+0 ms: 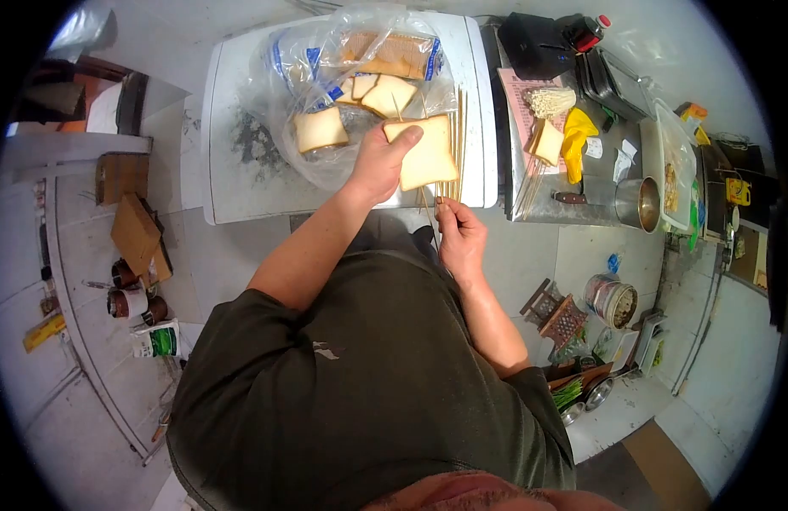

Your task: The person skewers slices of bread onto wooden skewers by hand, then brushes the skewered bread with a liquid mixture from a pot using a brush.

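Note:
My left hand [382,163] grips a slice of bread [430,153], its thumb on the upper face. Thin skewers pass through the slice, with tips above its top edge and shafts below it. Just below the slice, my right hand [459,237] pinches the lower end of a skewer [438,204]. Further slices lie in and on an open clear plastic bag [283,128], one slice [320,129] apart at the left. Several loose skewers [461,128] lie beside the held bread, on the right part of the white table [232,183].
On the metal counter [573,211] at right are skewered bread [545,142], enoki mushrooms [550,102], a yellow cloth-like item [578,143], a cleaver [590,192] and a metal pot [638,204]. Cardboard boxes [138,234] stand on the floor at left, a bucket [613,301] at lower right.

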### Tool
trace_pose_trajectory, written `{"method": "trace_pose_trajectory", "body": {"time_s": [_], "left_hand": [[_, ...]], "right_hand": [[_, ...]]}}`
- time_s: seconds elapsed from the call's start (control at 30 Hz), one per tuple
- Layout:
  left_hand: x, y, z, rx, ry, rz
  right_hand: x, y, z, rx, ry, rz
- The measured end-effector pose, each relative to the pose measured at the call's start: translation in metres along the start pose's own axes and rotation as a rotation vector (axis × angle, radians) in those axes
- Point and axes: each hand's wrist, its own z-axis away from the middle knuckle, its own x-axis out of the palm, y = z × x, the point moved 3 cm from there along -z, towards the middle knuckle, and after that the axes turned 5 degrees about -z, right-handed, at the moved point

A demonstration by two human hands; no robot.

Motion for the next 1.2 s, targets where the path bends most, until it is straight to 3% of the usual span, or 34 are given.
{"method": "trace_pose_trajectory", "body": {"time_s": [0.27,0.37,0.5,0.6,0.7,0.77,0.9,0.97,1.1,1.13,1.17,1.2], "left_hand": [[-0.009,-0.009,-0.008,-0.057,0.044,0.033],[-0.008,-0.002,-0.008,-0.086,-0.023,-0.085],[-0.074,0.008,-0.030,0.291,-0.048,-0.838],[-0.088,0.060,-0.022,0.439,-0.015,-1.663],[-0.123,0.060,-0.024,0.508,-0.099,-1.896],[-0.131,0.049,-0.031,0.393,-0.134,-1.970],[-0.139,0.047,-0.035,0.134,-0.213,-2.091],[-0.134,0.046,-0.032,0.121,-0.214,-2.152],[-0.145,0.049,-0.042,0.209,-0.129,-2.187],[-0.148,0.049,-0.045,0.177,-0.138,-2.201],[-0.151,0.050,-0.047,0.143,-0.150,-2.215],[-0.154,0.049,-0.049,0.112,-0.165,-2.227]], "right_hand": [[0.003,0.016,0.005,0.041,-0.159,-0.075],[-0.011,0.019,0.003,0.060,-0.051,-0.079],[-0.075,0.054,-0.047,-0.122,0.222,0.072],[-0.129,0.053,-0.095,-0.209,0.436,0.258],[-0.172,0.073,-0.144,-0.045,0.573,0.299],[-0.192,0.081,-0.167,-0.045,0.606,0.406],[-0.209,0.096,-0.191,0.149,0.469,0.408],[-0.208,0.088,-0.189,0.112,0.485,0.676],[-0.165,0.053,-0.157,-0.331,0.629,1.087],[-0.155,0.057,-0.157,-0.170,0.428,0.749],[-0.141,0.071,-0.151,-0.348,0.380,0.880],[-0.117,0.061,-0.142,-0.392,0.229,0.925]]}}
